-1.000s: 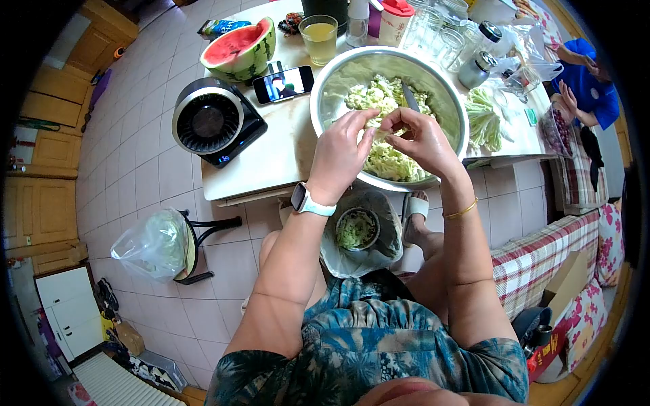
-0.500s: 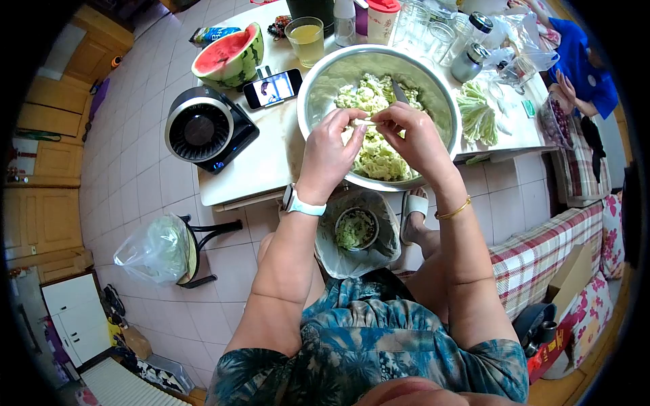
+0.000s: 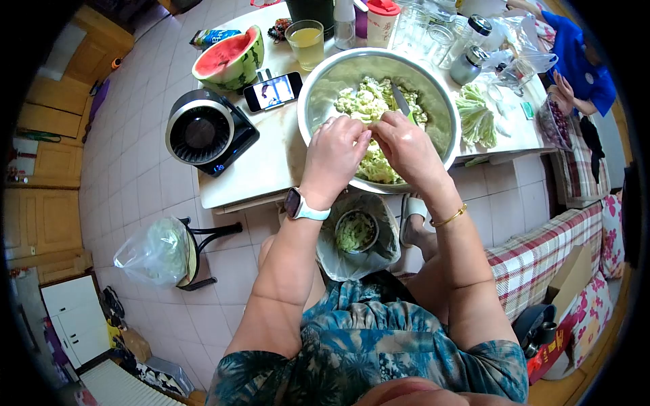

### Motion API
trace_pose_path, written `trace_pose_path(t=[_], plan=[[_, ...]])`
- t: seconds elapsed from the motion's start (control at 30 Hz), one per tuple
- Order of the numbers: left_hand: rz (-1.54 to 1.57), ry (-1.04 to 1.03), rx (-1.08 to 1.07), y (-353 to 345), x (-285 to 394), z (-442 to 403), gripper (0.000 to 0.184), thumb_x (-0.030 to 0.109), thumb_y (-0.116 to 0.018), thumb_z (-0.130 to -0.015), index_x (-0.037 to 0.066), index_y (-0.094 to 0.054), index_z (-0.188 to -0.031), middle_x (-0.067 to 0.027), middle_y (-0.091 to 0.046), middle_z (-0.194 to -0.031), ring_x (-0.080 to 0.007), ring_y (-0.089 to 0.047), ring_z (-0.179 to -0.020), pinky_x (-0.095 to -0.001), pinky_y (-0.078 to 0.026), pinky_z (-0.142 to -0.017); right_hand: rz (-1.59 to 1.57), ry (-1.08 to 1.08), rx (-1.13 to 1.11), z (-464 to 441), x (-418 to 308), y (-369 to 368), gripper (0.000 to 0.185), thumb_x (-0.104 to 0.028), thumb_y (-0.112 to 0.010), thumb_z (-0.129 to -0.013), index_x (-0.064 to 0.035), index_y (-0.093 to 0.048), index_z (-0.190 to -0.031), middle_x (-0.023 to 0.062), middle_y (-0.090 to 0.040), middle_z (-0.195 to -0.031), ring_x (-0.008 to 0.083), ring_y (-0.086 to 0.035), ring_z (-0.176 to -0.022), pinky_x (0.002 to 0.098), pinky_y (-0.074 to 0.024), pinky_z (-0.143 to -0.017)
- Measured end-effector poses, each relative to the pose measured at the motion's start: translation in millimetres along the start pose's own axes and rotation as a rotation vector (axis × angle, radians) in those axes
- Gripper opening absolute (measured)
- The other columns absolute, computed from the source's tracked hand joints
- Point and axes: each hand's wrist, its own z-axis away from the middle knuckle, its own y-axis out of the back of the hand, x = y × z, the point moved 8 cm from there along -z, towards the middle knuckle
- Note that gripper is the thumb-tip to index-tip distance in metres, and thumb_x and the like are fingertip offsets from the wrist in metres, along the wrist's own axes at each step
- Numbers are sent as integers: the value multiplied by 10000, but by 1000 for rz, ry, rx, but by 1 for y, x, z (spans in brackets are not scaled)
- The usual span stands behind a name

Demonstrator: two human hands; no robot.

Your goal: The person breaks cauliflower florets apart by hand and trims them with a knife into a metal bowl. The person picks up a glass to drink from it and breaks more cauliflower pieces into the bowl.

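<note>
Over a large steel bowl point(image 3: 443, 108), my left hand point(image 3: 336, 152) and my right hand point(image 3: 404, 144) meet with fingertips pinched together. Between them is a small pale cauliflower piece, mostly covered by the fingers. Broken cauliflower florets point(image 3: 369, 101) fill much of the bowl's bottom. A knife point(image 3: 400, 100) with a green handle leans in the bowl, its blade pointing away from me and its handle partly behind my right hand. Below the table edge, a lined bin point(image 3: 386, 254) between my legs contains green trimmings point(image 3: 353, 233).
Left of the bowl are a phone point(image 3: 273, 91), a fan-like device point(image 3: 203, 128), a cut watermelon point(image 3: 233, 61) and a glass of yellow drink point(image 3: 306, 44). Cauliflower stalks point(image 3: 476, 115) lie on the right. Another person in a blue shirt point(image 3: 582, 61) sits beyond, near a container of dark fruit point(image 3: 556, 122).
My hands have drawn closer together and slightly lower, with wrists turned, hiding the pale piece that showed between them. More of the knife, including its green handle, is visible.
</note>
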Motion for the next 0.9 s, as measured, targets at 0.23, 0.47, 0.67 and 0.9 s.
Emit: trace_pose_path(t=[0.23,0.47,0.67,0.9], plan=[[230,113,-65,-6,-3,-4,213,172,-629,-1038,-23,-645,-952,-184,-646,-878,-379,-631,-840,-437,-498,-762,42,-48,40,0,-5,14,53,-39,-670,-883,-22,-624,-902,158,-622,-886,364,-655,-884,466,-557,-762],[208,132,150,-1,9,-8,239,176,-640,-1011,-3,-631,-852,-185,-645,-833,-418,-621,-814,-505,-484,-742,87,-162,144,4,-4,6,93,-75,-632,-946,-41,-576,-880,169,-656,-814,356,-678,-807,462,-555,-720],[69,79,214,-4,22,-8,163,174,-655,-997,49,-678,-895,-120,-676,-907,-336,-640,-904,-455,-466,-841,47,-260,181,7,0,11,137,-87,-622,-969,-28,-550,-869,195,-644,-715,400,-674,-682,500,-529,-614],[-76,-159,330,7,39,-8,130,172,-694,-985,50,-707,-941,-96,-709,-943,-312,-657,-958,-430,-465,-915,-83,-286,153,9,2,25,129,-104,-611,-999,-21,-539,-932,240,-645,-732,461,-653,-704,536,-510,-621]])
